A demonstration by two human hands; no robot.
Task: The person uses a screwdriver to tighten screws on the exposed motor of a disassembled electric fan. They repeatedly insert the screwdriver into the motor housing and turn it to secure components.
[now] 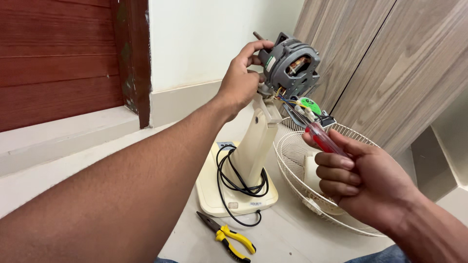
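Observation:
A grey fan motor (291, 65) with a bare shaft sits on top of a cream fan stand (253, 146). My left hand (241, 80) grips the motor's front end near the shaft. Coloured wires (292, 104) hang out under the motor. My right hand (360, 178) holds a red-handled screwdriver (322, 139), whose blade points up toward the wires and the motor's underside.
A black power cord (239, 182) is coiled round the stand's cream base (209, 195). Yellow-handled pliers (229, 237) lie on the floor in front. A white wire fan guard (297, 160) lies right of the stand. Wooden panels stand behind, a white wall at the back.

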